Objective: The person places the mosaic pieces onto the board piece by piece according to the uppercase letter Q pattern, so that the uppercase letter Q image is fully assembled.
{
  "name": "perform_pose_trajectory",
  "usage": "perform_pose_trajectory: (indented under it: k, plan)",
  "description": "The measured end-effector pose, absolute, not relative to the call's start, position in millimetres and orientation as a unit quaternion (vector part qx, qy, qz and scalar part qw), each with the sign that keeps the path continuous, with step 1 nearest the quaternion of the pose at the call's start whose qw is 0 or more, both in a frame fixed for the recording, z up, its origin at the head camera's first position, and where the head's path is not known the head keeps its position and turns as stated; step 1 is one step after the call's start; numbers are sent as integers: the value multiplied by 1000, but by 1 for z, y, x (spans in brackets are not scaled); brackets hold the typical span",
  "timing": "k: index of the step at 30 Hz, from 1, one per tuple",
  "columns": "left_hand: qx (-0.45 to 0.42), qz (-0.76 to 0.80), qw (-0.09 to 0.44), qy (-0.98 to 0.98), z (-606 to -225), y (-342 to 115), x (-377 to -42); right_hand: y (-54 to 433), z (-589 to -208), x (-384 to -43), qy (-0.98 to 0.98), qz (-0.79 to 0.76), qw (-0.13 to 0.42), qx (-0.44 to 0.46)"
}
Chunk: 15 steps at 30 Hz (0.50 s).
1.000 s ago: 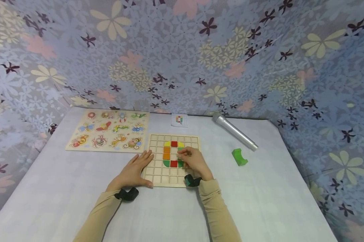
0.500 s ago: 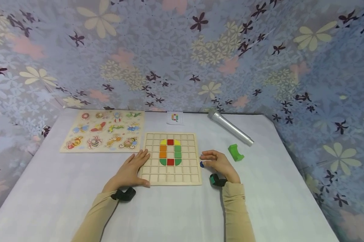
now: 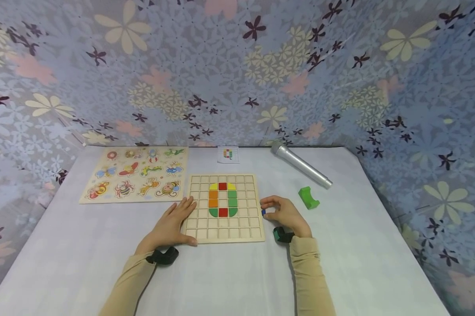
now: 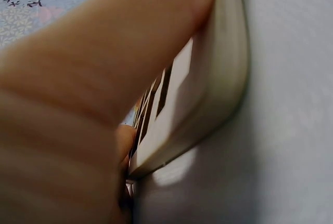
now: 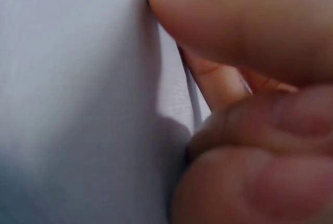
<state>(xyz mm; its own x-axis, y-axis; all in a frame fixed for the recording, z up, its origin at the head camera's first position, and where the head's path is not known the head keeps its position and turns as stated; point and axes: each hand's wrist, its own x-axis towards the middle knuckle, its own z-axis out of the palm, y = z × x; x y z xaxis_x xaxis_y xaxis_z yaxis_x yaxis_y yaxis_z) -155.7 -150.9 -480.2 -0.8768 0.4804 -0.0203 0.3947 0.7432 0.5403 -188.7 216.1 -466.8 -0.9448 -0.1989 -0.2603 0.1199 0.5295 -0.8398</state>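
My left hand [image 3: 172, 224] lies spread on the left edge of a wooden grid board [image 3: 243, 223]. In the left wrist view, its thumb [image 4: 119, 42] rests along the board's edge. Several flat coloured tiles form a ring in the grid, with orange tiles [image 3: 213, 198] on the left, green tiles [image 3: 232, 198] on the right, and a red tile [image 3: 223, 212] at the bottom. Just off the board's right edge, my right hand [image 3: 285, 215] pinches a small blue tile [image 3: 263, 212] between thumb and fingertips. The fingers mostly hide that tile in the right wrist view.
A wooden insect puzzle [image 3: 138, 175] lies at the back left. Behind the board is a small pattern card [image 3: 227, 154]. To the right are a silver microphone-shaped rod [image 3: 302, 166] and a green notched block [image 3: 308, 198]. Floral cloth [image 3: 237, 79] hangs behind the table.
The right hand has left the tile ring and moved right to the blue tile, where its fingers have closed in. A green tile it covered now shows. The left hand stays on the board.
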Motion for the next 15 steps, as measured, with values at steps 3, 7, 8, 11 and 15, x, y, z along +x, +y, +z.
perform_pose_trajectory:
  k: [3, 7, 8, 11, 15]
  plan:
    - [235, 272, 79, 930, -480, -151, -155, 214, -467, -189, 869, -470, 152, -20]
    - [238, 272, 76, 929, -481, -152, -156, 211, -467, -189, 888, -441, 128, -22]
    - [239, 272, 75, 929, -481, -152, -156, 211, -467, -190, 894, -431, 118, -21]
    - [242, 271, 71, 929, -481, -152, -157, 210, -467, -190, 913, -399, 87, -10]
    - [242, 271, 71, 929, -481, -153, -156, 209, -466, -190, 927, -370, 61, 6]
